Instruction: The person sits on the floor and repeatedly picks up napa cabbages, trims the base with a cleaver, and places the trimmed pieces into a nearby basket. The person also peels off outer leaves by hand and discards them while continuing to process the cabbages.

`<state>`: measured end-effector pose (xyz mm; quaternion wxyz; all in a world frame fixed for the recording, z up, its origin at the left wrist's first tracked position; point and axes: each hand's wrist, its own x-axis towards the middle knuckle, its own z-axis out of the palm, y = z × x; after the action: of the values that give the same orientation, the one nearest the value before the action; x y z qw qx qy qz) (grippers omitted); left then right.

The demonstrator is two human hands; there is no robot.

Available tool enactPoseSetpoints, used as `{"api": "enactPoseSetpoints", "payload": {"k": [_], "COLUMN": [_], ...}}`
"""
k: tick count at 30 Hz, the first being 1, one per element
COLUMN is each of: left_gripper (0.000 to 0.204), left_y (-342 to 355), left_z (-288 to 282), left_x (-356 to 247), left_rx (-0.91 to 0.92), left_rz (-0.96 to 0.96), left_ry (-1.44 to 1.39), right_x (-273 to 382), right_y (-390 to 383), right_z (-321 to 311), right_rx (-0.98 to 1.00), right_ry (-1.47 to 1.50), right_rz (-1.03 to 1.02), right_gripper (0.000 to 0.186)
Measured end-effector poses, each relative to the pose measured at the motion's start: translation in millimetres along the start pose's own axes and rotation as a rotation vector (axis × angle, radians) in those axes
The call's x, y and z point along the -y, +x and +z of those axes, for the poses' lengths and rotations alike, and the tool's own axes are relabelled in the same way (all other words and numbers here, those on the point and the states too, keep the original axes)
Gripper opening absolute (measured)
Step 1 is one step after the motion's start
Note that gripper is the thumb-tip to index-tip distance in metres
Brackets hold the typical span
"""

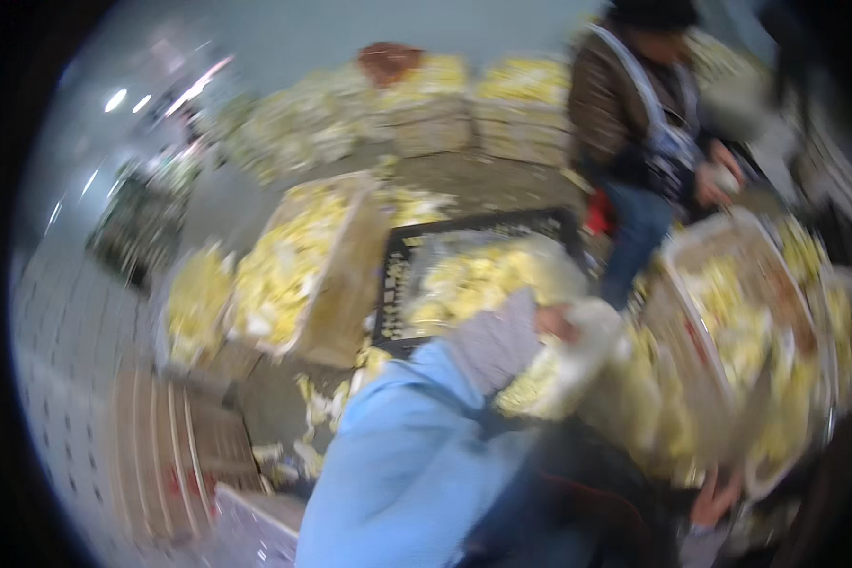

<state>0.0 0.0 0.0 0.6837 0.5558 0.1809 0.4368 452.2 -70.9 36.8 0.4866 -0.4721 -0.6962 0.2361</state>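
Note:
My left hand (557, 324), beyond a blue sleeve and grey cuff, is closed on a pale cabbage head (585, 352), blurred, at the edge of a black crate (388, 284). The crate holds a clear plastic bag (497, 275) of yellow cabbage. At the lower right, my right hand (715, 502) is smeared by motion, below a long blurred grey shape, possibly a blade; its grip is unclear. A tray (691, 312) of yellow leaves lies just beyond it, with more bagged cabbage (648, 407) between my hands.
A seated co-worker (615, 114) holds a pale item at upper right. A long box of yellow leaves (346, 284) stands left, beside a filled bag (194, 312). Stacked produce (521, 104) lines the wall. Cardboard (170, 454) and scattered leaves (317, 402) lie lower left.

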Motion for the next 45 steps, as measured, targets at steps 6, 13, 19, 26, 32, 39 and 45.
{"api": "enactPoseSetpoints", "payload": {"k": [6,13,19,26,32,39,45], "left_gripper": [0.069,0.054,0.059,0.056,0.055,0.054,0.057], "left_y": [65.6,68.1,73.7,73.5,78.6,81.5,79.6], "left_z": [104.2,168.0,187.3,197.1,194.3,185.2,182.4], "left_x": [-20.9,-51.1,-57.3,-62.4,-58.3,-48.8,-44.4], "left_rx": [0.333,-0.052,-0.079,-0.116,-0.033,0.159,0.155], "left_rz": [-0.01,-0.346,-0.303,-0.292,-0.296,-0.199,-0.345], "left_ry": [-0.203,0.082,0.42,0.545,0.465,0.514,0.339], "right_x": [68.0,115.5,107.3,107.7,113.3,114.7,116.3], "right_y": [24.1,22.5,11.2,16.0,16.1,14.5,19.1], "right_z": [7.3,-25.8,-25.4,-30.6,-34.5,-33.0,-22.0], "right_rx": [0.062,0.293,0.206,0.322,0.334,0.339,0.356], "right_ry": [-0.373,-0.524,-0.475,-0.482,-0.526,-0.575,-0.556], "right_rz": [-0.229,-0.501,-0.557,-0.567,-0.549,-0.591,-0.578], "right_gripper": [0.047,0.038,0.041,0.039,0.034,0.034,0.031]}}
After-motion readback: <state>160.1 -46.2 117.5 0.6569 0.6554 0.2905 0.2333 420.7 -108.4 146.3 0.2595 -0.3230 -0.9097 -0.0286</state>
